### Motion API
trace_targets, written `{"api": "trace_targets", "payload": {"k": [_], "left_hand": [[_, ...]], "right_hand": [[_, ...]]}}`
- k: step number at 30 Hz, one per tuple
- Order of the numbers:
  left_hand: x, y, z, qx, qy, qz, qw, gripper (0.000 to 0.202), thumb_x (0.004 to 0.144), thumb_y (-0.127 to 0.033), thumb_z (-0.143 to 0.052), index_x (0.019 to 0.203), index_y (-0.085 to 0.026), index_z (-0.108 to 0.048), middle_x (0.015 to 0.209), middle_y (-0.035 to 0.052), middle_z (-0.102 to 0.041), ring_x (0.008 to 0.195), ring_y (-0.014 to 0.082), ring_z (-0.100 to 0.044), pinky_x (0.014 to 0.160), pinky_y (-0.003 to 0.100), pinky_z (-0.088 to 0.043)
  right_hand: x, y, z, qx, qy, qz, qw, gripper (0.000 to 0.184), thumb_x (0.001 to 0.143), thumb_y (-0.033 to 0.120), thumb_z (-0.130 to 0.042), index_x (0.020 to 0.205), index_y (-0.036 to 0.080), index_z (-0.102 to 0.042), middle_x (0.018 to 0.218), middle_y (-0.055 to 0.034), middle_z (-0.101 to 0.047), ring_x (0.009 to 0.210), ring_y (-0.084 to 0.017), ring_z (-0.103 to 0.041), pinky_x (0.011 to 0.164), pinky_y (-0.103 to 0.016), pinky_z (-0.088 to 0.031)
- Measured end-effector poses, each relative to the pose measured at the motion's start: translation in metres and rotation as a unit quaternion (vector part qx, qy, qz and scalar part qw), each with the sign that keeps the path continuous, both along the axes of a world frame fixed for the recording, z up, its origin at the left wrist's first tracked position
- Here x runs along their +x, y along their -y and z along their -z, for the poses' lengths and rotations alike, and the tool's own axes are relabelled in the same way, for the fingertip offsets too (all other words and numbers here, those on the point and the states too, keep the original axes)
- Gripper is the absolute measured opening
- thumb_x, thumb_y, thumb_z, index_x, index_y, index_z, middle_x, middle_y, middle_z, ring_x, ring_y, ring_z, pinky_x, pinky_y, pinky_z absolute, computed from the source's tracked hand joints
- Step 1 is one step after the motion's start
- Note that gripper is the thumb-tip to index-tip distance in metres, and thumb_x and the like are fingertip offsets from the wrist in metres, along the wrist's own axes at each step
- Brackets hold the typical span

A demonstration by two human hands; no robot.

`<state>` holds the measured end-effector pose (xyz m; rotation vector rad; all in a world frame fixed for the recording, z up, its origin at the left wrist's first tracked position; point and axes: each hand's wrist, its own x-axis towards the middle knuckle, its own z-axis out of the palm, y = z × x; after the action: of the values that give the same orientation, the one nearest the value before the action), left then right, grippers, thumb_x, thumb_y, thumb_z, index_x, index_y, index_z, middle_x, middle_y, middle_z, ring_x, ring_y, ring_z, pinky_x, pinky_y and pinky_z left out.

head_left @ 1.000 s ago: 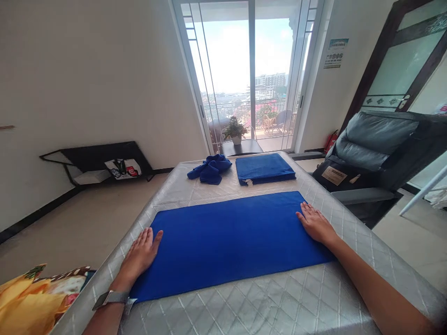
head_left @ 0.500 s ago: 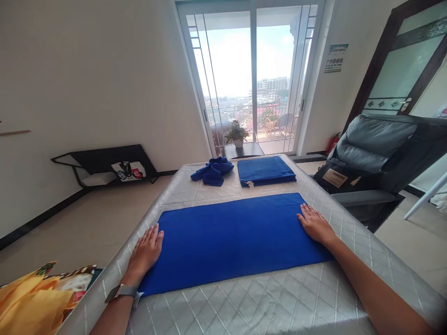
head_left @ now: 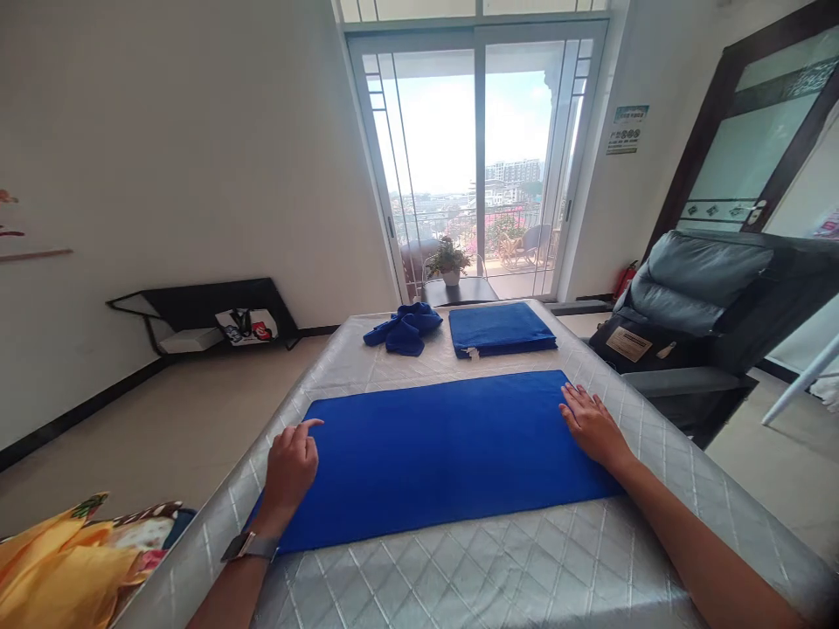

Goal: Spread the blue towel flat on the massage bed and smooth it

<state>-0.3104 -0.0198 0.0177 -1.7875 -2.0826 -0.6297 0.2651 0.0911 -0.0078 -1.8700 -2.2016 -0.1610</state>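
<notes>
A blue towel (head_left: 433, 454) lies spread flat as a long rectangle on the quilted, silvery-white mattress cover (head_left: 459, 572). Over its left end is my left hand (head_left: 292, 467), with the index finger stretched toward the right and the other fingers bent. I see nothing held in it, though the undersides of those fingers are hidden. My right hand (head_left: 596, 430) rests flat on the towel's right end, fingers extended. Beyond the towel, a neatly folded blue stack (head_left: 503, 328) sits on the right, and a crumpled blue cloth (head_left: 405, 329) on the left.
Yellow and patterned fabrics (head_left: 72, 559) are heaped at the lower left. A dark armchair (head_left: 698, 288) holding a black bag (head_left: 646, 336) stands on the right. Behind the bed are a potted plant (head_left: 449, 262) and a sliding glass door (head_left: 478, 157). A black rack (head_left: 190, 306) is by the left wall.
My left hand has gone from lying flat at the towel's left edge to bent fingers, slightly further right. The right hand stays in place. The camera view has tilted up a little.
</notes>
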Motion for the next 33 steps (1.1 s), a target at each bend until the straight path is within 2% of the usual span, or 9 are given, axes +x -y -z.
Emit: {"api": "trace_targets", "payload": {"k": [5,9,12,16,20,22,28,30,33], "left_hand": [[0.059,-0.011,-0.012,0.005,-0.004,0.095,0.995,0.036,0.095,-0.020,-0.029,0.095,-0.022,-0.064,0.089,0.0086,-0.062,0.088,0.0262,-0.057,0.087,0.043,-0.046],[0.119,-0.030,-0.023,0.002,-0.037,0.187,0.982,0.031,0.091,-0.011,-0.036,0.088,-0.022,-0.065,0.091,0.0085,-0.061,0.089,0.0247,-0.057,0.083,0.040,-0.047],[0.159,-0.052,-0.023,-0.011,-0.011,0.233,0.972,0.032,0.091,-0.011,-0.038,0.102,-0.022,-0.066,0.107,0.0097,-0.064,0.104,0.0244,-0.059,0.095,0.041,-0.048],[0.191,-0.078,-0.002,-0.046,0.049,0.225,0.972,0.040,0.101,-0.026,-0.032,0.130,-0.018,-0.058,0.135,0.0132,-0.060,0.130,0.0242,-0.052,0.113,0.042,-0.041],[0.198,-0.086,0.028,-0.081,0.044,0.214,0.972,0.054,0.104,-0.037,-0.024,0.141,-0.009,-0.050,0.146,0.0196,-0.053,0.141,0.0292,-0.044,0.117,0.049,-0.036],[0.197,-0.086,0.036,-0.103,0.038,0.205,0.973,0.062,0.104,-0.046,-0.022,0.146,-0.007,-0.044,0.150,0.0215,-0.048,0.143,0.0308,-0.041,0.118,0.051,-0.035],[0.190,-0.084,0.039,-0.136,0.032,0.177,0.974,0.076,0.102,-0.058,-0.015,0.152,-0.005,-0.036,0.156,0.0219,-0.037,0.148,0.0302,-0.032,0.122,0.048,-0.027],[0.178,-0.084,0.039,-0.148,0.031,0.163,0.975,0.076,0.101,-0.059,-0.015,0.153,-0.007,-0.035,0.158,0.0206,-0.035,0.149,0.0301,-0.029,0.123,0.049,-0.024],[0.146,-0.081,0.037,-0.182,0.033,0.109,0.977,0.078,0.100,-0.061,-0.015,0.154,-0.006,-0.031,0.160,0.0194,-0.030,0.151,0.0299,-0.024,0.123,0.050,-0.022]], "right_hand": [[-0.049,0.017,-0.024,0.034,-0.016,-0.086,0.996,0.058,0.103,0.037,-0.022,0.150,0.012,-0.044,0.159,-0.0072,-0.036,0.151,-0.022,-0.022,0.124,-0.045,-0.016],[-0.113,0.030,-0.045,0.014,-0.040,-0.171,0.984,0.056,0.104,0.037,-0.022,0.151,0.014,-0.045,0.160,-0.0058,-0.035,0.151,-0.020,-0.023,0.124,-0.043,-0.017],[-0.162,0.031,-0.054,-0.011,-0.063,-0.214,0.975,0.056,0.104,0.036,-0.022,0.151,0.014,-0.043,0.160,-0.0070,-0.034,0.150,-0.020,-0.023,0.124,-0.042,-0.017],[-0.211,0.020,-0.047,-0.055,-0.075,-0.213,0.973,0.057,0.104,0.036,-0.023,0.153,0.012,-0.039,0.161,-0.0087,-0.030,0.151,-0.021,-0.020,0.124,-0.040,-0.015],[-0.230,0.011,-0.025,-0.099,-0.062,-0.194,0.974,0.059,0.103,0.033,-0.023,0.155,0.007,-0.034,0.162,-0.0121,-0.026,0.152,-0.023,-0.017,0.124,-0.042,-0.013],[-0.232,0.009,-0.016,-0.110,-0.058,-0.186,0.975,0.060,0.103,0.034,-0.023,0.156,0.007,-0.032,0.163,-0.0121,-0.025,0.152,-0.024,-0.017,0.124,-0.043,-0.012],[-0.220,0.006,-0.012,-0.122,-0.049,-0.173,0.976,0.064,0.103,0.043,-0.019,0.158,0.009,-0.028,0.164,-0.0102,-0.023,0.152,-0.023,-0.016,0.124,-0.043,-0.011],[-0.210,0.002,-0.013,-0.129,-0.044,-0.157,0.978,0.067,0.103,0.047,-0.018,0.158,0.008,-0.026,0.164,-0.0104,-0.021,0.152,-0.023,-0.014,0.124,-0.044,-0.011],[-0.185,-0.006,-0.013,-0.140,-0.029,-0.119,0.983,0.069,0.103,0.049,-0.017,0.159,0.010,-0.023,0.165,-0.0087,-0.019,0.153,-0.022,-0.013,0.124,-0.044,-0.010]]}}
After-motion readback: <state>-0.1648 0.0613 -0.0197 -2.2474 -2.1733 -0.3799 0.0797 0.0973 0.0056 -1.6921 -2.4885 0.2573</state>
